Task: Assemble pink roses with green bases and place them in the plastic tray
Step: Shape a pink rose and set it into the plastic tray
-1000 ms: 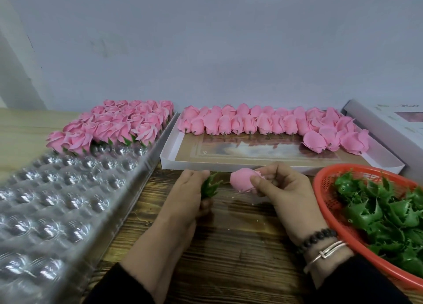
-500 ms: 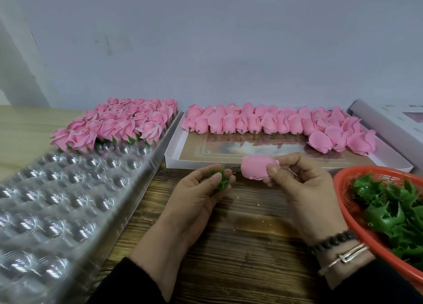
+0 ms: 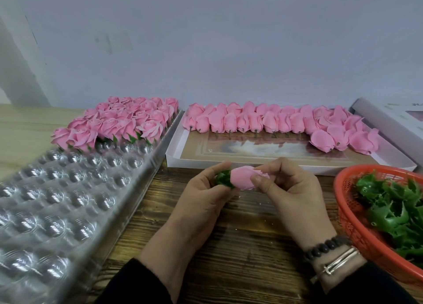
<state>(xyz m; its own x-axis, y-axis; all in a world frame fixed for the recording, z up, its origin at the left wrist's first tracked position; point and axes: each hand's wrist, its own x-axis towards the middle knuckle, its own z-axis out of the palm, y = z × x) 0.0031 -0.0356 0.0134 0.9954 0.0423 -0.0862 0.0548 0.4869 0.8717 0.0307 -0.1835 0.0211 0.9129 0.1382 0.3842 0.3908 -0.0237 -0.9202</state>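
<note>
The rose (image 3: 243, 180) lies on its side in the air just above the table (image 3: 233, 242), its stem end meeting the green base (image 3: 223, 178). The right hand (image 3: 295, 198) pinches the rose by its petals between thumb and fingers; the left hand (image 3: 203, 196) pinches the base, fingers curled round it. Just behind the hands sits a white box (image 3: 176, 159) with a row of bare roses (image 3: 270, 121) along its far side. To the left, the clear tray (image 3: 68, 200) holds finished roses (image 3: 119, 120) in its far rows, the near cups bare. At right, touching the box's corner, a red basket (image 3: 350, 221) holds loose bases (image 3: 393, 210). Nothing lies between the hands and the tray.
</note>
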